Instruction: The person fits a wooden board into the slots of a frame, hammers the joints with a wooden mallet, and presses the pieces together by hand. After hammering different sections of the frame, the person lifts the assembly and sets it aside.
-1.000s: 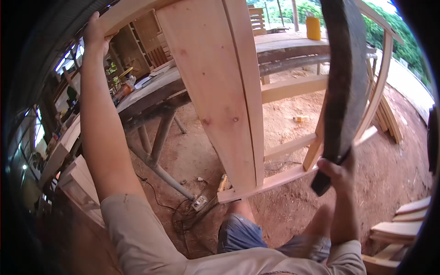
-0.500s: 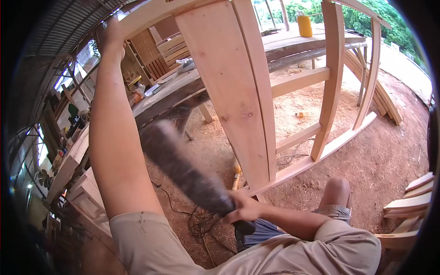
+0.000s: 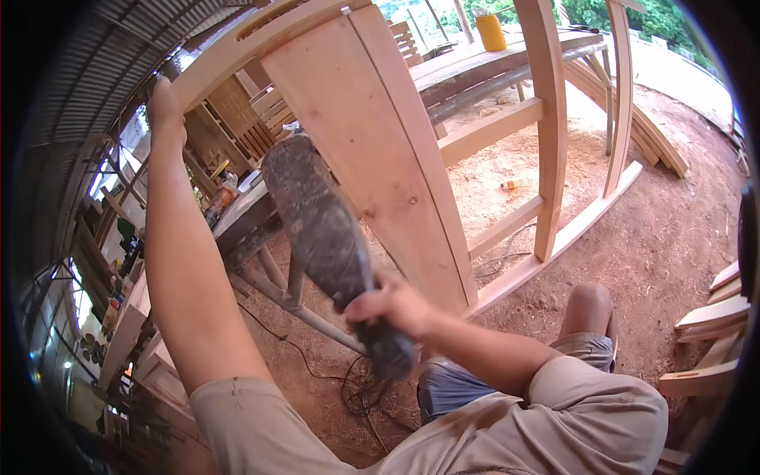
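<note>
My right hand is wrapped round the handle of a dark, worn, club-shaped mallet. Its thick head points up and to the left, in front of the wide panel of a pale wooden frame. Up at the far left, my left hand grips the end of the frame's curved top rail; its fingers are partly hidden. A slot shows in that rail, and a narrow gap runs along the panel's right side.
Behind the frame stands a long workbench bearing a yellow container. A cable lies coiled on the dirt floor near my legs. Boards lean at the right, and curved wooden pieces are stacked at the right edge.
The mallet has swung up and now stands more upright, its head nearer the panel. My right hand has risen slightly. The frame appears shifted left in view; my left hand stays on it.
</note>
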The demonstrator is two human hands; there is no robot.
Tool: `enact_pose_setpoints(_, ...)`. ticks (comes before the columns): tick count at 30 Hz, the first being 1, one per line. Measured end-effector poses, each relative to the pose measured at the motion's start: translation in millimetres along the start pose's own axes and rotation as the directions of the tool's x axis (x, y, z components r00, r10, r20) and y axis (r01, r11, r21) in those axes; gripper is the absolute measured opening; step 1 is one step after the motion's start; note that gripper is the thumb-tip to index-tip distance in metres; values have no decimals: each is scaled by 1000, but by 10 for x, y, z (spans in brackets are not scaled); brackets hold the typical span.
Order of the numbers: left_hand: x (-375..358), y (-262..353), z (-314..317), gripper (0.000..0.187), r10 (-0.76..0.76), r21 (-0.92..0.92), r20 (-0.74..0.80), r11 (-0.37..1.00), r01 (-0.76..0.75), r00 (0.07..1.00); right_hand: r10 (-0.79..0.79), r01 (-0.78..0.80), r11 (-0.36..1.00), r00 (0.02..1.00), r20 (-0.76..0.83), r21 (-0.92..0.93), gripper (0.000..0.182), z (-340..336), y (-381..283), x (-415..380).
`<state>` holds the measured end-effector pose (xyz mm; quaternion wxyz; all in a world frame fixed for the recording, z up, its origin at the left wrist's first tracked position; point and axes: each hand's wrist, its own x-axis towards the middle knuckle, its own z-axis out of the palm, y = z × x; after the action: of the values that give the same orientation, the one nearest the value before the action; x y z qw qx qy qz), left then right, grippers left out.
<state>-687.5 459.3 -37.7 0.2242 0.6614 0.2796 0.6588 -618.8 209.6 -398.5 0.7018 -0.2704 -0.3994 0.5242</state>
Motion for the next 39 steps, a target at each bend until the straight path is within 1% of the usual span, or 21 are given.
enact_pose_setpoints(1,-25,2,17,40,-14,-10,-4,1000,14,1000,4,-6,993,1000,-21,-120,41,82,161,1)
enact_pose_setpoints(5,35,-56,47,44,48,-20,-41,999,-49,998,14,-14,999,1000,3,-39,40,279,447,-58)
enact_pose_setpoints(7,62,-81,38,42,56,-15,-29,998,-57,998,209,-193,977,956,206,-92,41,284,468,-66)
enact_pose_setpoints(10,61,-89,-6,39,86,24,56,996,-88,995,350,-339,937,889,294,-87,39,374,471,-61)
enact_pose_setpoints(15,-32,-75,34,33,69,-36,29,997,-68,997,285,-277,958,939,190,-69,33,128,55,-188)
enact_pose_setpoints(17,45,-129,27,32,-8,-134,10,991,9,1000,35,-35,996,999,-5,-87,32,-89,-49,-211)
enact_pose_setpoints(19,250,-263,-57,32,16,-140,93,990,-3,996,98,-97,995,995,11,-16,36,-300,-50,-268)
enact_pose_setpoints(20,360,-338,-68,32,36,-147,166,989,-11,985,98,-97,991,995,14,-92,39,-292,-113,-418)
enact_pose_setpoints(23,231,-294,4,36,8,-141,19,990,-6,1000,194,-173,934,980,37,-312,57,-621,-177,-791)
enact_pose_setpoints(27,170,-189,32,44,-79,-89,-69,993,72,995,223,-227,925,974,-51,-306,65,-1222,-120,-1413)
enact_pose_setpoints(28,345,-247,-18,50,111,199,-146,977,-80,983,227,-238,912,971,-73,-335,65,-1422,-79,-1558)
enact_pose_setpoints(29,433,-267,-48,55,305,482,-163,854,-194,938,233,-251,898,968,-93,-362,65,-1603,-31,-1692)
enact_pose_setpoints(30,276,-100,-6,61,603,794,-180,556,-248,777,246,-258,891,966,-82,-373,65,-1725,-47,-1829)
enact_pose_setpoints(31,76,153,168,61,754,807,-124,455,-376,645,354,-393,865,919,-174,-312,60,-1839,-88,-1931)
enact_pose_setpoints(32,-295,603,450,61,637,624,16,596,-506,771,455,-514,824,851,-261,-238,54,-1941,-116,-2010)
enact_pose_setpoints(33,-241,692,731,65,830,416,190,416,-809,524,460,-520,815,849,-260,-255,54,-2064,-102,-2069)
enact_pose_setpoints(34,-344,860,1065,70,714,275,183,623,-733,676,522,-573,813,797,-305,-105,46,-2201,-47,-2118)
enact_pose_setpoints(35,-390,1096,1360,73,614,342,328,631,-697,718,580,-603,797,741,-337,46,38,-2330,-13,-2128)
enact_pose_setpoints(36,-372,1238,1547,76,487,405,464,627,-666,740,604,-609,783,692,-395,131,25,-2416,11,-2156)
enact_pose_setpoints(37,-347,1264,1652,76,486,394,467,634,-665,739,602,-606,784,687,-407,137,25,-2532,115,-2220)
enact_pose_setpoints(39,-163,1397,2186,83,229,322,616,800,-506,754,700,-612,711,575,-424,345,25,-2837,260,-2334)
